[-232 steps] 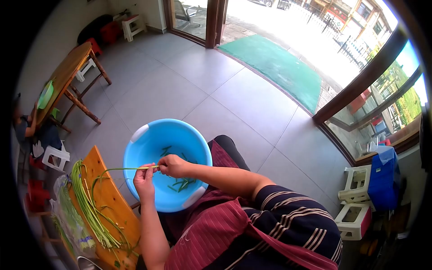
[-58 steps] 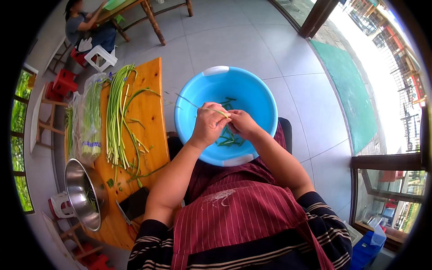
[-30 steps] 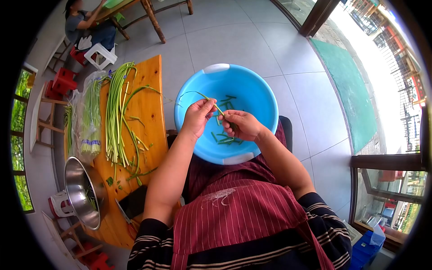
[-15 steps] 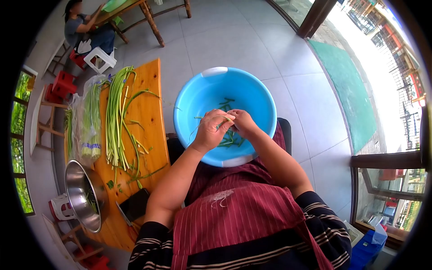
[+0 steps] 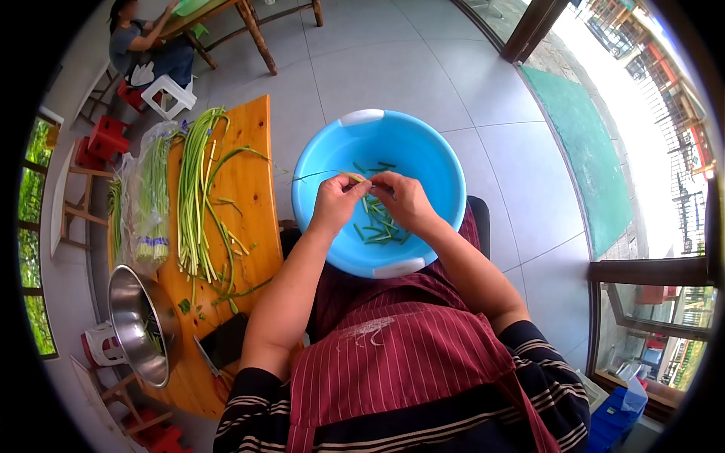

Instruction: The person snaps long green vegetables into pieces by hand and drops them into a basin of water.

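Observation:
My left hand (image 5: 337, 202) pinches a green garlic scape (image 5: 352, 177), its thin tail trailing out to the left past the basin's rim. Fingertips of my right hand (image 5: 405, 201) are closed at the scape's other end, right against the left fingertips. Both hands are over a light blue plastic basin (image 5: 325, 155). Short cut-looking green pieces (image 5: 381, 230) lie scattered on its bottom. To the left, a loose bunch of long garlic scapes (image 5: 195, 204) rests on a wooden bench (image 5: 253, 181).
Beside the loose bunch is a plastic-wrapped bundle (image 5: 154, 196). A steel bowl (image 5: 160, 317) tilts at the bench's near left, with a dark object (image 5: 225, 341) and scissors-like handles (image 5: 222, 386) nearby. A person (image 5: 143, 45) sits at a far table (image 5: 215, 15) by a white stool (image 5: 168, 97).
Both hands have moved slightly up and my right hand has turned, its fingers now meeting the left at the scape. More of the pieces in the basin show.

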A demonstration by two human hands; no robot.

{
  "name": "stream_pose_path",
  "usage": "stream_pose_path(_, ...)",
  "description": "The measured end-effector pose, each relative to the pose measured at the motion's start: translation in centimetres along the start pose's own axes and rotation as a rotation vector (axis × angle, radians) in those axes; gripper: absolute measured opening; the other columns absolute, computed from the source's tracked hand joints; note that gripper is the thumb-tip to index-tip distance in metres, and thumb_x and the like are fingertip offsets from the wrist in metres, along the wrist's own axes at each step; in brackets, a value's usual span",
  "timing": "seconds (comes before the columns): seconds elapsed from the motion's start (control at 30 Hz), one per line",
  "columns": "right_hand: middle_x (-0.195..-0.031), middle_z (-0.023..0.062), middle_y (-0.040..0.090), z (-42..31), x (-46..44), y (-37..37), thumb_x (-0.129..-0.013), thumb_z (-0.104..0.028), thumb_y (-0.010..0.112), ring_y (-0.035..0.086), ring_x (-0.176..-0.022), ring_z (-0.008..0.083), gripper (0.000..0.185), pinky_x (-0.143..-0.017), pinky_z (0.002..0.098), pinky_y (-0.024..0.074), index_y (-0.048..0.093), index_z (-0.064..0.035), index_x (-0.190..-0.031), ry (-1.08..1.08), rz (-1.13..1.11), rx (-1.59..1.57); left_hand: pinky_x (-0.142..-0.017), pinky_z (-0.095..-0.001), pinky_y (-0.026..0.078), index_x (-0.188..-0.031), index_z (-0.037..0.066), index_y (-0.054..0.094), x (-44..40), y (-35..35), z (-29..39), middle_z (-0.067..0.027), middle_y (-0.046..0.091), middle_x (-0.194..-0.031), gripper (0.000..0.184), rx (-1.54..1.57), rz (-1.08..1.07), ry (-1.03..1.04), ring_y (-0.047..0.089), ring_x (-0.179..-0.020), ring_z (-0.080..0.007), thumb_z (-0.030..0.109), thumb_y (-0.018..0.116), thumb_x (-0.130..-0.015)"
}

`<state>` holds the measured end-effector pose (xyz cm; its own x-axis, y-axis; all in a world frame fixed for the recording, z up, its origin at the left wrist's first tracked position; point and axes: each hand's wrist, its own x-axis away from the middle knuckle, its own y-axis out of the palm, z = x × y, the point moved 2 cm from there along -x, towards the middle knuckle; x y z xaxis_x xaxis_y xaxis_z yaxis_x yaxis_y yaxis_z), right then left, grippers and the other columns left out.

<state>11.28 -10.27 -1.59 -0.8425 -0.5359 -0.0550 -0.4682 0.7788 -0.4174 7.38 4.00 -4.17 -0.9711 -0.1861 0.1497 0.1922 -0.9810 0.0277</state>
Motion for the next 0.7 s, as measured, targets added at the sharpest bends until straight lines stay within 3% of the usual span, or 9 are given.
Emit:
stream_pose_path(0.07, -0.079, 0.0147, 0.059, -0.2, -0.1, -0.3, -0.077, -0.01, 0.056, 0.057, -0.072, 0.0288, 0.012, -0.065, 0.0348, 0.0452, 0.059, -0.0008, -0.085, -0.184, -0.008, 0.105, -0.068, -0.019, 0.039, -0.079, 0.003, 0.059, -0.2, -0.3, -0.5, -0.0005, 0.057, -0.074, 0.009, 0.103, -0.064, -0.043, 0.05, -0.069, -0.007, 0.011, 0.062, -0.078)
stream_pose_path(0.27, -0.078, 0.0135, 0.059, 0.1, 0.0, -1.9, -0.076, -0.005, 0.056, 0.056, -0.072, 0.0298, 0.009, -0.065, 0.0347, 0.0448, 0.059, -0.0015, -0.083, -0.391, -0.252, 0.164, -0.071, -0.022, 0.039, -0.079, 0.003, 0.058, 0.1, -0.4, -0.9, -0.0012, 0.056, -0.075, 0.008, 0.183, -0.387, -0.142, 0.05, -0.072, -0.008, 0.011, 0.06, -0.079)
stream_pose_path(0.37, -0.079, 0.0126, 0.059, 1.0, 0.3, -2.4, -0.075, -0.004, 0.057, 0.056, -0.074, 0.0284, 0.009, -0.066, 0.0342, 0.0451, 0.06, -0.0021, -0.083, -0.364, -0.308, 0.134, -0.072, -0.0225, 0.039, -0.079, 0.005, 0.057, 0.3, -0.1, -0.8, -0.0012, 0.055, -0.077, 0.007, 0.378, -0.524, -0.076, 0.05, -0.073, -0.0092, 0.011, 0.058, -0.08)
stream_pose_path(0.47, -0.081, 0.0122, 0.059, 1.9, 0.8, -2.2, -0.074, -0.004, 0.058, 0.057, -0.076, 0.027, 0.011, -0.067, 0.0333, 0.0456, 0.06, -0.0026, -0.085, -0.197, -0.18, 0.07, -0.074, -0.0233, 0.04, -0.081, 0.005, 0.057, 0.0, -0.1, -1.1, -0.0019, 0.055, -0.079, 0.006, 0.501, -0.441, -0.132, 0.052, -0.074, -0.0111, 0.011, 0.057, -0.081)
stream_pose_path(0.57, -0.082, 0.0125, 0.059, 3.2, 0.8, -1.8, -0.073, -0.006, 0.06, 0.057, -0.077, 0.0262, 0.013, -0.069, 0.0324, 0.0459, 0.06, -0.0028, -0.086, -0.092, -0.024, 0.103, -0.074, -0.024, 0.041, -0.086, 0.005, 0.055, -0.3, -0.4, -1.3, -0.003, 0.056, -0.08, 0.007, 0.422, -0.302, -0.138, 0.053, -0.076, -0.0119, 0.01, 0.055, -0.082)
stream_pose_path(0.7, -0.084, 0.0128, 0.06, 4.9, 0.8, -1.9, -0.074, -0.008, 0.06, 0.058, -0.077, 0.0258, 0.015, -0.069, 0.0316, 0.046, 0.061, -0.0028, -0.087, -0.157, 0.17, 0.228, -0.076, -0.0247, 0.041, -0.09, 0.004, 0.054, -0.3, -0.2, -1.0, -0.0043, 0.057, -0.082, 0.01, 0.255, -0.197, -0.138, 0.054, -0.079, -0.0127, 0.01, 0.054, -0.082)
